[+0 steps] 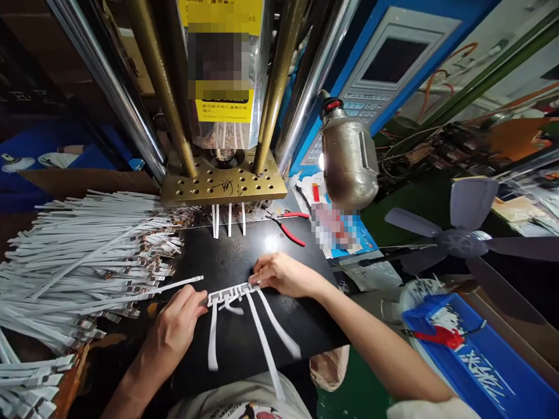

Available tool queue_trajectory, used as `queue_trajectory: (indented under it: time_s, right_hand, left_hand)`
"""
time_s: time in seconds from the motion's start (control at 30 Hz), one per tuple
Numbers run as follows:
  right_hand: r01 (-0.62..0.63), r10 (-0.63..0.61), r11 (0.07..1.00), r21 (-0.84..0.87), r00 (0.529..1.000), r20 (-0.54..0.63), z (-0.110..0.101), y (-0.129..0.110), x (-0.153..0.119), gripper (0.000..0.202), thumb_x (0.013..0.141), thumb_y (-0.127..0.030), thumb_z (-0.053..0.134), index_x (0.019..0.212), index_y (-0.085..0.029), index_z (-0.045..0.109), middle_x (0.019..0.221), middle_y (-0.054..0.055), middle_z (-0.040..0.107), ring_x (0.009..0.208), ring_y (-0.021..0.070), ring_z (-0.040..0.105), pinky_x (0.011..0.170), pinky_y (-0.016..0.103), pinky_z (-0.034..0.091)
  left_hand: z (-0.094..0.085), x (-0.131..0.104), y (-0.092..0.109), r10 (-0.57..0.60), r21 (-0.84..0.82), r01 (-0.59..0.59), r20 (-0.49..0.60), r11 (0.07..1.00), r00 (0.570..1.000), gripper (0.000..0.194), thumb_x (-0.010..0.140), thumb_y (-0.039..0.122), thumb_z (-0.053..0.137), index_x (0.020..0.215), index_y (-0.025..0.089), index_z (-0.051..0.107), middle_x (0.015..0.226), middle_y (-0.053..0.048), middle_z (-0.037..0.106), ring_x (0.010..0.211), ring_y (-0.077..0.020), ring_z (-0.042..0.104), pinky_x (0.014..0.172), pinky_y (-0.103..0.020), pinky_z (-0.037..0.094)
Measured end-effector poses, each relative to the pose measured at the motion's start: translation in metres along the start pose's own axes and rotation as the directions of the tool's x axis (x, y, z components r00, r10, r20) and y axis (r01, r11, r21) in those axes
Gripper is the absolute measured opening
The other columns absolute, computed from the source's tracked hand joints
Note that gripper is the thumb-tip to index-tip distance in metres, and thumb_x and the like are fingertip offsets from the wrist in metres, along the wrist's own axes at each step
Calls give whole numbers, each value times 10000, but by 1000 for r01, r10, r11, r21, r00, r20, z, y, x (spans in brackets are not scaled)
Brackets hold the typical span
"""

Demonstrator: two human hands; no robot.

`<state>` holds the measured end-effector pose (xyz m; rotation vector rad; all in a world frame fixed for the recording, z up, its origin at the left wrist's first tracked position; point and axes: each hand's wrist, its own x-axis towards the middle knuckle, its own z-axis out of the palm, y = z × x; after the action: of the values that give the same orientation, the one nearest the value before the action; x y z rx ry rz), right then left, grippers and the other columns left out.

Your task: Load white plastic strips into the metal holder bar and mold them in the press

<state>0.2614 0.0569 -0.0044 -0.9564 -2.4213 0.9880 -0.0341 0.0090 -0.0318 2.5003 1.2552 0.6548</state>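
Note:
A narrow white moulded strip [231,291] is stretched between my two hands above the black worktop. Several flat white cables [261,331] hang from it towards my body, one of them short and curled. My left hand [177,320] is closed around a dark piece at the strip's left end. At the other end, the fingers of my right hand [279,274] pinch the strip near the last cable. A single loose white cable [174,285] from the pile reaches out just above my left hand.
A large pile of flat white cables [87,250] lies to the left. Ahead stands a press with a brass plate [222,180], white strips below it. Red-handled cutters [290,230] rest on the black worktop [201,250]. A fan [463,241] and blue bin [489,361] are at right.

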Motion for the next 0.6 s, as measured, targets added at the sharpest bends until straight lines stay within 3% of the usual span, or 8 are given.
queue_trajectory:
  time_s: [0.07,0.13,0.23,0.33,0.37,0.43,0.5,0.6]
  right_hand:
    - [-47,35,984,172,997,73,0,4,28,256,840,0,564,877,-175,748,795,10,689,663,114,649,641,195,483]
    - [-141,159,929,342,987,-23,4,7,58,267,835,10,505,819,-153,715,697,-18,662,542,94,628,565,178,477]
    - [-186,381,842,507,870,-313,8,13,83,266,812,8,446,772,-141,663,635,-22,634,517,107,635,534,184,488]
    - [-214,496,806,552,753,-431,1,25,52,175,821,-85,479,797,-149,640,695,4,661,607,138,679,580,216,530]
    - [-241,546,789,564,696,-466,-3,30,28,143,829,-142,499,834,-151,642,744,19,678,629,147,686,591,230,541]
    - [-324,654,745,583,527,-543,-9,35,-33,194,840,-269,525,939,-150,643,843,54,699,666,161,693,610,259,556]
    - [-433,726,681,590,298,-619,-8,35,-99,328,844,-384,519,1033,-139,628,908,93,704,709,180,695,638,291,565]
    - [-594,727,542,595,-24,-686,9,27,-182,423,853,-460,471,1035,-114,633,890,137,703,743,223,694,679,355,570]
  left_hand:
    - [-2,2,3,33,-5,-33,45,999,998,277,1046,261,313,1019,199,581,870,-29,563,816,-167,631,690,-273,501]
    - [-2,2,5,48,-3,-48,37,999,998,282,1046,265,309,1017,196,580,850,-29,555,801,-169,624,687,-276,500]
    - [1,-2,4,31,1,-31,-1,1000,1000,262,1049,281,325,1047,198,574,863,-29,549,813,-161,615,718,-269,489]
    - [4,-6,-2,53,18,-53,2,998,999,239,1046,313,366,1083,201,574,893,-28,562,847,-164,616,763,-279,471]
    - [5,-6,-4,79,25,-79,-13,997,997,239,1044,320,378,1082,199,580,878,-25,564,834,-164,615,767,-284,466]
    - [7,-8,-7,130,41,-127,-63,991,990,228,1035,325,413,1070,199,600,844,-16,574,793,-164,615,764,-296,460]
    - [12,-10,-9,132,40,-128,-117,991,984,211,1020,328,451,1080,217,619,859,-14,605,784,-175,619,754,-321,460]
    - [20,-13,-8,8,-11,-9,-174,1000,985,222,998,350,483,1167,304,619,918,-5,623,782,-211,624,719,-378,470]
